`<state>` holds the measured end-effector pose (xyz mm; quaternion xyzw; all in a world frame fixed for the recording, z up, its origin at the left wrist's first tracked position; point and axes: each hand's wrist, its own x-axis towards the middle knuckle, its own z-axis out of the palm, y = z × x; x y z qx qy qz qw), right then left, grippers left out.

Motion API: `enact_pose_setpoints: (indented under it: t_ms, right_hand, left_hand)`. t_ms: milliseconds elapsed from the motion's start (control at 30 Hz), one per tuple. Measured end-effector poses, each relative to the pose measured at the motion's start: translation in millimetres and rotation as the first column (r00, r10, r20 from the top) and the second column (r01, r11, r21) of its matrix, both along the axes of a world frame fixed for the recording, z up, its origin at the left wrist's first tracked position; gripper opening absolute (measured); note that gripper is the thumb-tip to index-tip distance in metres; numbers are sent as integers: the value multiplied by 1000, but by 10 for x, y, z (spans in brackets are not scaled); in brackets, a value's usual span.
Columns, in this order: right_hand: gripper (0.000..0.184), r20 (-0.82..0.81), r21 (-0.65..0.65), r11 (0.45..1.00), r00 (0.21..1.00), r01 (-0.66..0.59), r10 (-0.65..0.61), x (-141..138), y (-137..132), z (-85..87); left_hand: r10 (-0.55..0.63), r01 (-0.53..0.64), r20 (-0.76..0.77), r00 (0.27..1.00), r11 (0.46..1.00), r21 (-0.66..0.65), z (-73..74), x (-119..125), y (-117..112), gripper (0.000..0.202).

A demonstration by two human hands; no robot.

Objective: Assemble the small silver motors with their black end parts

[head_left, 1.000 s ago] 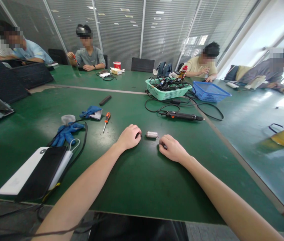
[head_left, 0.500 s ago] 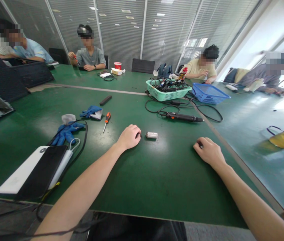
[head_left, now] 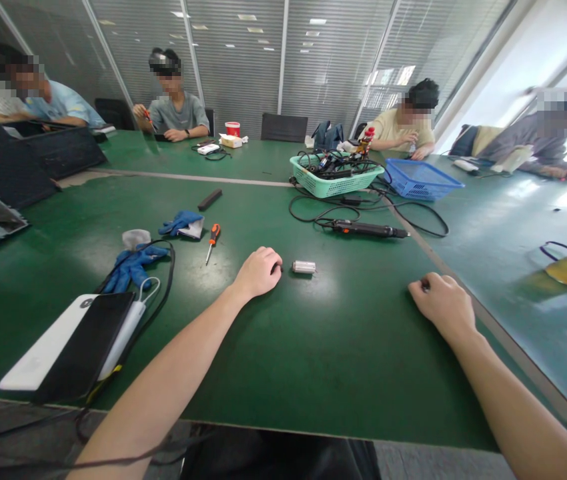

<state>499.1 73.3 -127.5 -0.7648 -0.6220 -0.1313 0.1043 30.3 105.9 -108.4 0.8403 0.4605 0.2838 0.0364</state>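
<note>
My left hand (head_left: pixel 259 272) rests on the green table with its fingers curled. Something small and dark shows at its fingertips, too little to name. Just right of it lies a short silver cylinder (head_left: pixel 303 267), apart from the fingers. Farther right, my right hand (head_left: pixel 443 303) is also closed low over the table, near the pale seam. A small dark spot shows between its thumb and fingers; what it holds, if anything, is hidden. An orange-handled screwdriver (head_left: pixel 213 241) lies left of my left hand. Beyond both hands is a black electric screwdriver (head_left: pixel 368 229) with a cord.
A green basket (head_left: pixel 331 187) of cables and tools stands beside a blue basket (head_left: pixel 421 190). On the left are blue gloves (head_left: pixel 133 267), a black phone (head_left: pixel 86 340), a white slab and cables. A dark bar (head_left: pixel 210 199) lies farther back. Several people sit around the table.
My right hand has slid to the right along the table, still closed. My left hand and the silver cylinder have stayed in place.
</note>
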Motion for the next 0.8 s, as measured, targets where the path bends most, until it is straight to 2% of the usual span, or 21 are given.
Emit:
enact_pose_setpoints:
  t_ms: [267,433,467,533,633,700,800]
  right_hand:
    - [36,-11,16,999,1000,28,-28,2,-2,2]
    - [35,-37,9,1000,999,26,-26,121,-48,12]
    - [33,-46,11,1000,999,-11,12,158,-60,12]
    - [26,-83,6,987,983,-164,163,226,-83,14]
    - [16,-150,-7,916,906,-401,396,280,-104,22]
    - [14,-162,-9,897,885,-443,436,276,-107,26]
    - [12,-151,-8,903,893,-430,424,241,-107,31]
  left_hand:
    - [5,-5,-13,1000,1000,6,-13,8,5,14]
    - [8,-8,-8,1000,1000,3,-4,7,0,13]
    - [8,-8,-8,1000,1000,3,-2,6,-1,13]
    - [4,-4,-8,1000,1000,2,3,5,-4,13]
    - [-1,1,-6,1000,1000,-6,10,4,-8,14]
    - [-2,2,-5,1000,1000,-10,14,2,-10,14]
    - [0,0,-5,1000,1000,-7,14,-3,-12,14]
